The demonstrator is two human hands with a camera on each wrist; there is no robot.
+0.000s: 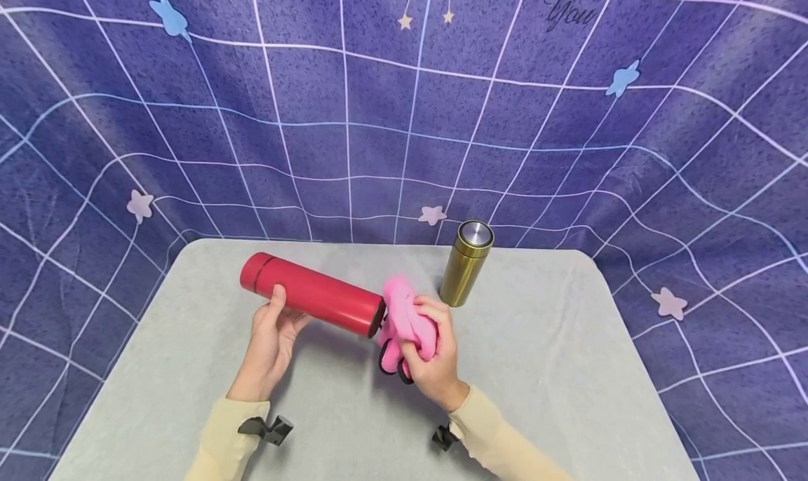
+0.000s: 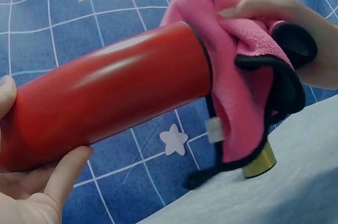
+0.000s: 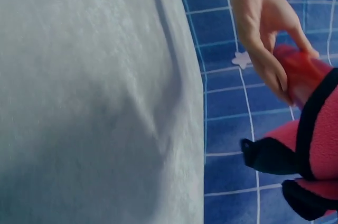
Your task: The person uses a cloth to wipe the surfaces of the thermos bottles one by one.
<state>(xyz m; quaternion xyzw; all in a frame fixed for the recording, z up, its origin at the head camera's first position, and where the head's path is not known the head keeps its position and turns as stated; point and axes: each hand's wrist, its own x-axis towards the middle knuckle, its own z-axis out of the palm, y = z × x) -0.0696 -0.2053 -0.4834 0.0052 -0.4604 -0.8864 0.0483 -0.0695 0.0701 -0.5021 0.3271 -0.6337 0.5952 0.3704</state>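
Observation:
My left hand (image 1: 273, 344) grips a red thermos bottle (image 1: 315, 292) near its capped end, thumb on the near side. The bottle lies nearly level above the table, tilted with its base toward the right. My right hand (image 1: 437, 351) holds a bunched pink cloth (image 1: 407, 320) with black edging. In the left wrist view the cloth (image 2: 227, 71) hangs right at the base of the bottle (image 2: 116, 92), with a small white tag on its border. The right wrist view shows the black-edged cloth (image 3: 325, 139) overlapping the bottle's end.
A gold thermos bottle (image 1: 467, 263) with a silver-topped lid stands upright on the grey-covered table (image 1: 536, 369), behind my right hand. A purple curtain (image 1: 379, 144) with a grid and star pattern encloses the table's back and sides.

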